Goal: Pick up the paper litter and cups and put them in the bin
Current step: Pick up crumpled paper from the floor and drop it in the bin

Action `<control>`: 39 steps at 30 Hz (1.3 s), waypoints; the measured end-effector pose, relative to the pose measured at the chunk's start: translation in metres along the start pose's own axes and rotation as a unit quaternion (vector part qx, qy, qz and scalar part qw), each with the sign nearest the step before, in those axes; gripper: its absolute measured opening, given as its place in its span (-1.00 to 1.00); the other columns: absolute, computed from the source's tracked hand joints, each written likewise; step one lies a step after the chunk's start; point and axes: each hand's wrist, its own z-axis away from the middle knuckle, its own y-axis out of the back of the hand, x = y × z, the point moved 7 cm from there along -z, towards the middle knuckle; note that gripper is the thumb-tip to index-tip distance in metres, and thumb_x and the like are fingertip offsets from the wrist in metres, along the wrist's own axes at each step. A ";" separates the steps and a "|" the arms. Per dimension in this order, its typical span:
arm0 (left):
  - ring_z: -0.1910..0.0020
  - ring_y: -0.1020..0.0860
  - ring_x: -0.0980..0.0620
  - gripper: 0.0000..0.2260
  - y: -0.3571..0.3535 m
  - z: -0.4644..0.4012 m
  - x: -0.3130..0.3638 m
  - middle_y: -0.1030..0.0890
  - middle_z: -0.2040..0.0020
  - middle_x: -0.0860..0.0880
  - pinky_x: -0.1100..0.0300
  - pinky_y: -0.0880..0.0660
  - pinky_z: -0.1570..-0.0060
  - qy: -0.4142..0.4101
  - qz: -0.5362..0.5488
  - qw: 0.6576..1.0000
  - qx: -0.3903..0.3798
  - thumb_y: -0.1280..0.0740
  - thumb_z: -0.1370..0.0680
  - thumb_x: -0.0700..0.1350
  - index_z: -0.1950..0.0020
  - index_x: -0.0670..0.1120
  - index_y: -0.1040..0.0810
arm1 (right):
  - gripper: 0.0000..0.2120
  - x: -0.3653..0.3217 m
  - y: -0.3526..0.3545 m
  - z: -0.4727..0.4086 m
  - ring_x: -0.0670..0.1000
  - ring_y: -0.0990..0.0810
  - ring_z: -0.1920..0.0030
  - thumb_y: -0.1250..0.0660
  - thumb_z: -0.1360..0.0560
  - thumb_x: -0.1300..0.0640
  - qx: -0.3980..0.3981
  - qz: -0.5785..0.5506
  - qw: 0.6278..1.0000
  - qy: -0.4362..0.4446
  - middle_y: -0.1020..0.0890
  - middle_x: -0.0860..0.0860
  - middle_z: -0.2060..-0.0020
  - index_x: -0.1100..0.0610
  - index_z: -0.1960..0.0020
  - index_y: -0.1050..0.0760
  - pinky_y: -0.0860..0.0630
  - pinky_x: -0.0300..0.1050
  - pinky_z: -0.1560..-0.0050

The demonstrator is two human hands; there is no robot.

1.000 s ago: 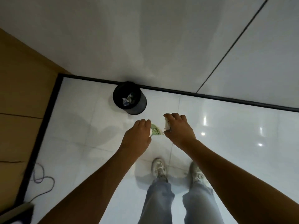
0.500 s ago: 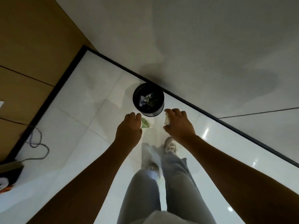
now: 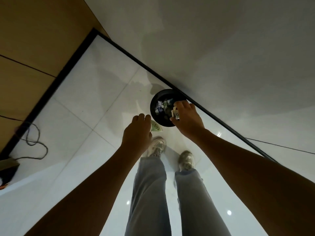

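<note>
Our right hand (image 3: 186,119) pinches paper litter (image 3: 175,112) above the bin (image 3: 154,114); left hand (image 3: 138,132) grips green cup (image 3: 156,127) just left.

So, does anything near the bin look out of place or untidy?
Only the grey cable lying in loose loops on the floor at the left, by the wooden wall. The black bin stands upright, litter inside, and I see nothing spilled around it.
</note>
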 end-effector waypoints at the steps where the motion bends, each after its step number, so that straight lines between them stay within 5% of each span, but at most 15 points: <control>1: -0.18 -0.48 -0.06 -0.61 -0.002 -0.006 -0.005 -0.50 -0.18 -0.13 0.15 -0.55 0.05 -0.002 0.003 1.000 -0.002 -0.35 -0.53 -0.13 -0.31 -0.19 -0.39 | -0.46 0.000 -0.007 -0.011 0.16 -0.29 -0.39 -0.35 -0.53 0.03 -0.014 -0.004 1.000 -0.007 -0.35 0.12 -0.38 0.13 -0.42 -0.25 -0.49 0.05 -0.23; 4: -0.13 -0.51 -0.08 -0.62 -0.012 -0.023 -0.019 -0.52 -0.13 -0.12 0.14 -0.55 0.12 -0.009 -0.003 1.000 -0.024 -0.38 -0.50 -0.14 -0.27 -0.19 -0.43 | -0.35 0.007 -0.027 -0.035 0.18 -0.09 -0.51 -0.34 -0.53 -0.02 -0.059 -0.001 0.997 -0.043 -0.19 0.08 -0.50 0.09 -0.51 -0.14 -0.30 0.13 -0.42; 7: -0.11 -0.52 -0.06 -0.60 -0.015 -0.036 -0.024 -0.52 -0.11 -0.11 0.16 -0.55 0.18 -0.026 -0.016 0.999 -0.030 -0.42 -0.48 -0.12 -0.27 -0.18 -0.44 | -0.36 0.016 -0.035 -0.038 0.18 -0.12 -0.49 -0.32 -0.54 -0.01 -0.063 0.008 0.995 -0.081 -0.17 0.10 -0.50 0.09 -0.51 -0.13 -0.30 0.13 -0.40; 12: -0.28 -0.39 -0.02 -0.54 -0.019 -0.062 -0.018 -0.40 -0.29 -0.08 0.21 -0.50 -0.03 -0.069 -0.031 0.996 -0.040 -0.28 -0.57 -0.06 -0.43 -0.13 -0.25 | -0.42 0.015 -0.034 -0.023 0.17 -0.25 -0.42 -0.29 -0.56 0.04 -0.039 -0.014 0.995 -0.094 -0.26 0.13 -0.45 0.14 -0.49 -0.16 -0.40 0.09 -0.34; 23: -0.45 -0.26 -0.12 -0.37 -0.051 -0.117 0.015 -0.28 -0.47 -0.15 0.06 -0.26 -0.41 -0.099 -0.029 0.992 -0.073 -0.37 -0.52 -0.01 -0.50 -0.12 -0.17 | -0.42 0.020 -0.030 0.011 0.11 -0.27 -0.43 -0.29 -0.56 0.04 0.041 -0.107 0.977 -0.179 -0.27 0.06 -0.46 0.07 -0.50 -0.16 -0.39 0.03 -0.35; 32: -0.45 -0.24 -0.11 -0.53 -0.030 -0.064 0.041 -0.31 -0.45 -0.14 0.07 -0.17 -0.47 -0.217 -0.148 0.962 -0.078 -0.23 -0.59 -0.02 -0.46 -0.11 -0.22 | -0.40 0.031 -0.026 0.063 0.14 -0.27 -0.44 -0.27 -0.57 0.01 0.041 -0.104 0.965 -0.236 -0.24 0.09 -0.48 0.10 -0.52 -0.12 -0.33 0.02 -0.38; 39: -0.51 -0.12 -0.12 -0.52 -0.005 -0.009 0.126 -0.19 -0.52 -0.13 0.04 -0.06 -0.51 -0.297 -0.219 0.925 -0.087 -0.13 -0.64 0.00 -0.52 -0.10 -0.12 | -0.42 0.052 0.007 0.141 0.13 -0.22 -0.47 -0.24 -0.58 0.00 0.085 -0.108 0.947 -0.289 -0.21 0.09 -0.50 0.07 -0.52 -0.11 -0.27 0.02 -0.42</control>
